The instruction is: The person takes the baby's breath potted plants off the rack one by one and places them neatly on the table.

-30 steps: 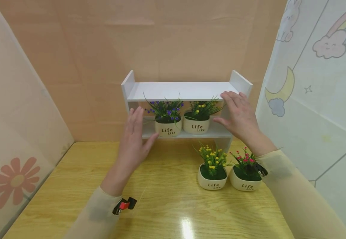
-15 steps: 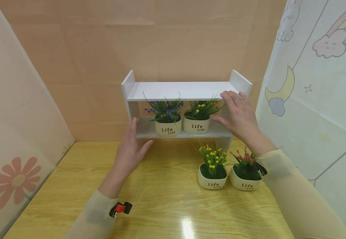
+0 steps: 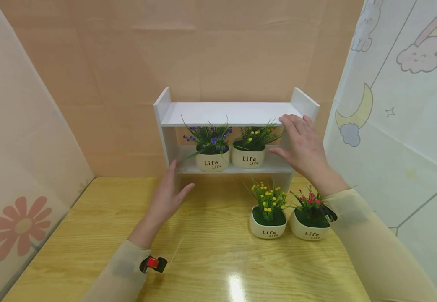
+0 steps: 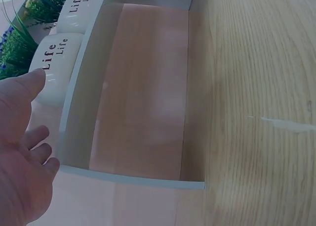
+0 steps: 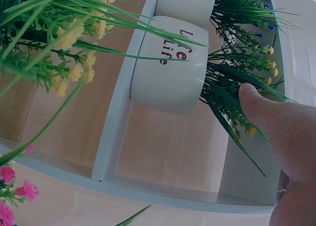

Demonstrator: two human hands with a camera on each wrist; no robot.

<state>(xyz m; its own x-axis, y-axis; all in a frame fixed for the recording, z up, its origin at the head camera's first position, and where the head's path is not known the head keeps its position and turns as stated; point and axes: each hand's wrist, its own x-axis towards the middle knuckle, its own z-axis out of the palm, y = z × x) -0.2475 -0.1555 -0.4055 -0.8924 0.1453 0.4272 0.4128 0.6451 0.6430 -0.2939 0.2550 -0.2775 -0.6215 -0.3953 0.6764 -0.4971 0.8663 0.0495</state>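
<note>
A white two-tier shelf (image 3: 226, 114) stands at the back of the table. Its middle board holds a potted plant with purple flowers (image 3: 212, 159) on the left and a yellow-flowered potted plant (image 3: 248, 156) on the right, both in cream pots marked "Life". My left hand (image 3: 165, 199), thumb apart from the fingers, is by the shelf's left side panel (image 4: 133, 179); whether it touches is unclear. At the right side panel (image 3: 304, 102), my right hand (image 3: 303, 144) has its fingers extended at the upper front edge. Neither hand holds a plant.
On the wooden table (image 3: 203, 256), another yellow-flowered potted plant (image 3: 268, 222) and a pink-flowered one (image 3: 310, 224) stand side by side at front right, near my right forearm. A tan backdrop (image 3: 226, 50) rises behind the shelf, with a patterned panel (image 3: 403, 138) at right.
My left hand has moved down along the shelf's left side, away from the purple-flowered pot. My right hand has stayed in place, and the plants have not moved.
</note>
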